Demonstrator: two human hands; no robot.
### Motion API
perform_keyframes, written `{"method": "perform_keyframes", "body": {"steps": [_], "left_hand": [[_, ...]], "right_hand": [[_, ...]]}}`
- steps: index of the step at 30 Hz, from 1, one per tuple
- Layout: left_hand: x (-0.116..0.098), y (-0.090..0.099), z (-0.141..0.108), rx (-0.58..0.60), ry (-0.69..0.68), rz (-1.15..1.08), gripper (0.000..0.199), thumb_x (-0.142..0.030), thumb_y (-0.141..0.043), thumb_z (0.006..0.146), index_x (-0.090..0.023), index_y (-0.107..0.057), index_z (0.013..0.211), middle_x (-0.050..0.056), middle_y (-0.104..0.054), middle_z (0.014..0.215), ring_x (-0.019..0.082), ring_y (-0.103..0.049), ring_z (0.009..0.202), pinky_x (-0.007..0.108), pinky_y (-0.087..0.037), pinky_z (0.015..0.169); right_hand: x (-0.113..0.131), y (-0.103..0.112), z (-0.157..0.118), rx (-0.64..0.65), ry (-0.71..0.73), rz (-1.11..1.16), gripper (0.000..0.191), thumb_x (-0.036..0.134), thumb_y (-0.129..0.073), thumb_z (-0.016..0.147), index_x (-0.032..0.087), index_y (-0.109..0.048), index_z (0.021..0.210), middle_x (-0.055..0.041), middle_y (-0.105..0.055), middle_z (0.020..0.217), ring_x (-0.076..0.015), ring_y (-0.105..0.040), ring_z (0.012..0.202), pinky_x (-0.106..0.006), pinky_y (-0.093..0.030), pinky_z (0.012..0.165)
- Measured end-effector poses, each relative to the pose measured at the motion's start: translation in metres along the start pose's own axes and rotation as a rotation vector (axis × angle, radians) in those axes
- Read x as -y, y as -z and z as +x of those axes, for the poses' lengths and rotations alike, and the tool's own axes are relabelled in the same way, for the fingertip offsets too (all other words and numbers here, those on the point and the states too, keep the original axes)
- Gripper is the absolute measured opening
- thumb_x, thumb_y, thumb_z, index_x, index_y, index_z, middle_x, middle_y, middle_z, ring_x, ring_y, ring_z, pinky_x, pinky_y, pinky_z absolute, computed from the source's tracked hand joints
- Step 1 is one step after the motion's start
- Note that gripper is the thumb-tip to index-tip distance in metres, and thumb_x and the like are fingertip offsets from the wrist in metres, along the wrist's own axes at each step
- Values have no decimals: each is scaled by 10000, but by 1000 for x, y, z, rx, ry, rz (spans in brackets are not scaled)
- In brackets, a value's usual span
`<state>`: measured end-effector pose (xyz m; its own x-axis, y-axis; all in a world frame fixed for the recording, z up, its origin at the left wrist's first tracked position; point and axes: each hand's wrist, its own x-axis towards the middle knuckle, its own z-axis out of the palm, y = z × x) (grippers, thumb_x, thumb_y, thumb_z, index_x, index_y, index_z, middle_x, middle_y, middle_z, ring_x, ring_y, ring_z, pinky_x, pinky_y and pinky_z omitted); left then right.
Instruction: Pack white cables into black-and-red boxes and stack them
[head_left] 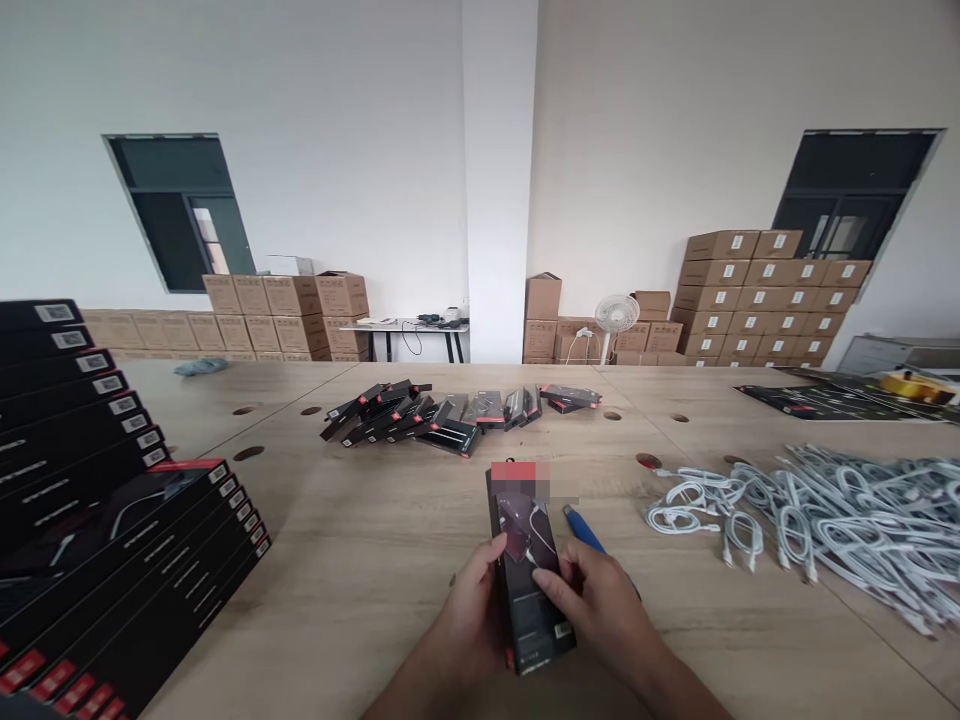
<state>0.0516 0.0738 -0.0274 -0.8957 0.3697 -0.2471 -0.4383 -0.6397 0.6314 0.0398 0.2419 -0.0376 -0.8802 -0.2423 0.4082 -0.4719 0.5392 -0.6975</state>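
Note:
A slim black box (534, 600) with a red top and a picture of a white cable stands tilted between my hands, near the table's front. My left hand (476, 600) grips its left edge, thumb on the front. On the right side my right hand (600, 595) holds it too, with the thumb pressed on the printed face; its other fingers are partly hidden behind. A blue tool-like object (583, 528) lies just beyond my right hand, its lower end hidden by that hand.
Tall stacks of black boxes (172, 540) fill the left. Many coiled white cables (825, 520) cover the right. Several black boxes (397, 415) lie loosely across the middle. A flat black sheet (810, 400) lies at the back right. The table (337, 560) has round holes.

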Motion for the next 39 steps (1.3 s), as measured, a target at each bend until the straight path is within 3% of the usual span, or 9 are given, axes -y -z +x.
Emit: {"method": "perform_keyframes", "body": {"steps": [4,8,13,17,20,24,27,33,39], "left_hand": [[3,0,1,-101,72,21,441,-544,-602,848,-144,-726,986,121,-786,853,303,-739,858,403,-548,832],[-4,-2,-3,-110,123,100,521,-605,-543,851,-125,-727,938,137,-775,823,260,-714,673,369,-561,681],[-2,4,-8,-100,305,235,604,-660,-503,847,-100,-716,769,144,-743,722,189,-650,552,292,-530,576],[4,10,-15,200,334,341,413,-486,-766,691,-95,-743,825,151,-765,787,206,-697,640,277,-531,624],[3,4,-25,438,263,327,382,-282,-779,643,-90,-752,973,158,-776,857,269,-736,763,316,-535,696],[-5,-1,-35,547,234,258,511,-197,-748,616,-101,-726,1117,161,-786,927,324,-748,876,357,-544,773],[-11,4,-35,586,176,156,505,-240,-724,663,-102,-721,1148,169,-784,1010,309,-746,915,355,-562,774],[-18,20,-22,556,83,60,504,-419,-607,850,-95,-693,1225,182,-723,1211,277,-708,1014,351,-595,751],[-16,13,-17,184,-9,232,441,-482,-767,696,-104,-772,923,111,-763,827,197,-688,685,284,-540,655]], "right_hand": [[-5,2,1,-10,78,-12,425,447,-384,1025,245,-450,657,5,-580,640,-176,-575,600,-271,-425,559],[-11,11,5,-152,177,-84,422,394,-451,998,231,-470,610,28,-529,565,-131,-519,509,-243,-365,523],[-26,43,12,-380,75,-83,391,398,-564,852,225,-439,525,35,-434,503,-115,-377,470,-283,-243,530],[-40,74,18,-581,-101,15,299,369,-629,732,224,-481,517,35,-420,507,-122,-326,505,-298,-208,552],[-44,80,21,-625,-213,192,301,354,-678,665,227,-476,480,36,-440,482,-125,-373,504,-283,-269,534],[-41,65,26,-549,-317,587,319,460,-731,646,216,-546,556,-64,-706,718,-216,-660,699,-316,-513,617],[-39,61,28,-497,-370,878,377,514,-779,584,226,-540,627,-49,-724,765,-201,-690,714,-325,-580,632],[-24,54,23,-247,-419,1213,489,438,-803,582,218,-368,542,88,-417,523,-48,-370,434,-173,-375,414],[0,21,7,202,-393,1160,552,716,-689,764,192,-655,933,104,-366,520,-58,-202,434,-187,-166,413]]}}
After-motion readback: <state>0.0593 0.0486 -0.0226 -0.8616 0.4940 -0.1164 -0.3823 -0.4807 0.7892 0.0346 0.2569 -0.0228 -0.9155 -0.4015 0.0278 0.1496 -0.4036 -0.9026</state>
